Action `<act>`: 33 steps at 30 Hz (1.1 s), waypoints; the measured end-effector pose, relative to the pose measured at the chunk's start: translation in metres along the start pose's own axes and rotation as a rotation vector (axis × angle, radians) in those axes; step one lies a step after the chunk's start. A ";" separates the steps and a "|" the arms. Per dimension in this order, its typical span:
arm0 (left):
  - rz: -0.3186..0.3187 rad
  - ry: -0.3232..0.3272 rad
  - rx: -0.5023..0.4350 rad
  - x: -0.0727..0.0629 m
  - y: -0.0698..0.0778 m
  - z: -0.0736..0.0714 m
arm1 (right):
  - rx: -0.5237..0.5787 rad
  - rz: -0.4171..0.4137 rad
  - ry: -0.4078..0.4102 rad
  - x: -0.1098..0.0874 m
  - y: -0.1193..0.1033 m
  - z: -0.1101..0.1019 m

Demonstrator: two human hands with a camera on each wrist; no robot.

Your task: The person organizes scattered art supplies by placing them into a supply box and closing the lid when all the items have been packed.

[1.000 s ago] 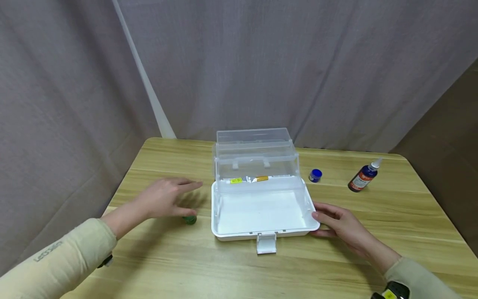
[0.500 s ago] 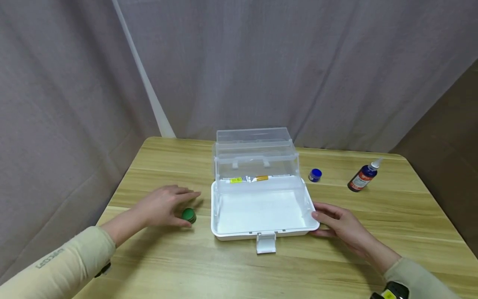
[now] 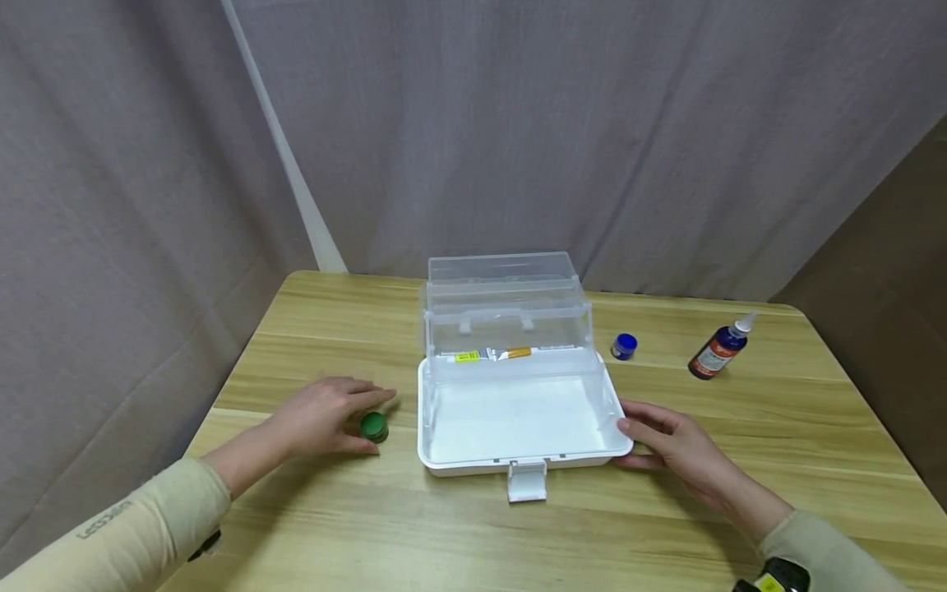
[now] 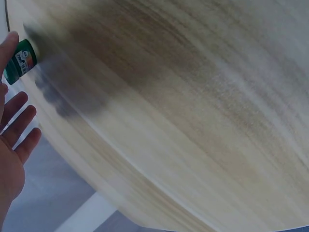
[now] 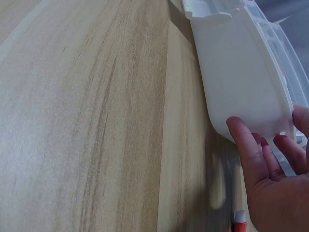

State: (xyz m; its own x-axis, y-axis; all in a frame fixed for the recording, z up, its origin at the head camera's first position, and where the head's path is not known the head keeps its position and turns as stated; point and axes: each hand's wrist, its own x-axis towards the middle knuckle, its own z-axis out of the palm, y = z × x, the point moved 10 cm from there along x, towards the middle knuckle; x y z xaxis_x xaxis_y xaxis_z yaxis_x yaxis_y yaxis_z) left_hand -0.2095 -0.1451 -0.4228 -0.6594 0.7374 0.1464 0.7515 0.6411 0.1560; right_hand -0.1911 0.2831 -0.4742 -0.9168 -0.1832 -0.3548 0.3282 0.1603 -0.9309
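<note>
On the table's left side, a small green-lidded jar (image 3: 374, 426) stands between the thumb and spread fingers of my left hand (image 3: 321, 418). In the left wrist view the jar (image 4: 21, 62) shows a printed label, and the thumb lies close to it; whether they touch I cannot tell. My right hand (image 3: 675, 444) grips the right front corner of a white storage box (image 3: 459, 470), thumb at the rim and fingers against the outer wall (image 5: 241, 72). The box's clear tiered trays (image 3: 510, 312) are raised, and a small tube (image 3: 494, 355) lies in the lowest tray.
A little blue jar (image 3: 625, 346) stands right of the box. Farther right, a dark blue bottle (image 3: 718, 353) with a white nozzle and red label leans at an angle in the view. The box's latch (image 3: 527, 481) hangs down in front. Grey curtains (image 3: 473, 140) rise behind the table.
My left hand has come down and slightly toward the near side around the green jar, which is now in fuller sight. The right hand and box have kept their place.
</note>
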 end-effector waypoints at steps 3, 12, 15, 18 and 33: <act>0.011 0.014 0.006 -0.001 0.001 0.000 | 0.001 0.000 -0.001 0.000 0.000 0.000; 0.071 0.071 0.037 -0.004 0.007 0.001 | 0.001 -0.003 -0.001 0.001 0.002 0.000; 0.082 0.077 0.034 -0.004 0.007 0.002 | 0.000 -0.003 0.001 0.001 0.001 0.000; 0.086 0.078 0.032 -0.004 0.007 0.003 | -0.001 -0.003 -0.001 0.001 0.001 0.000; 0.069 0.119 -0.007 -0.006 0.007 0.004 | 0.006 0.009 -0.017 0.002 0.004 0.000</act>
State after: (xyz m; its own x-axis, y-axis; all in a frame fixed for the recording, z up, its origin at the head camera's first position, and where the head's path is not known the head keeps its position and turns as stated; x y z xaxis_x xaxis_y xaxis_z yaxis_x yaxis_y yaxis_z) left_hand -0.1996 -0.1442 -0.4266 -0.6044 0.7490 0.2717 0.7952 0.5878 0.1485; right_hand -0.1917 0.2832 -0.4785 -0.9099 -0.1982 -0.3645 0.3379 0.1560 -0.9282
